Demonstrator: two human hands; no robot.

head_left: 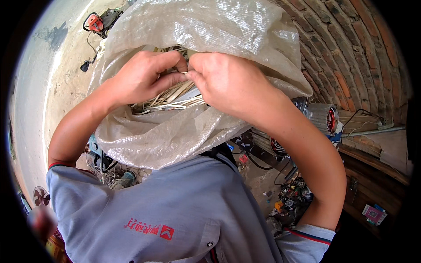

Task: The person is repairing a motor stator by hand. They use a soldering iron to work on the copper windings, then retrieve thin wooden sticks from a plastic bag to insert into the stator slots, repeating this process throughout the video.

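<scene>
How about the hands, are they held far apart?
No, the left hand and right hand are close together at the mouth of the sack.

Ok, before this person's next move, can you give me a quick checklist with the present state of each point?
1. Left hand and right hand both in view: ok.
2. Fingertips of both hands close together over the woven sack: ok.
3. What, if anything, the fingertips pinch: cannot tell, too small.
4. Sack mouth open: ok, pale strips show inside.
5. Sack's base steady: cannot tell, hidden from this view.
6. Red-and-black machine apart from the hands: ok.
</scene>
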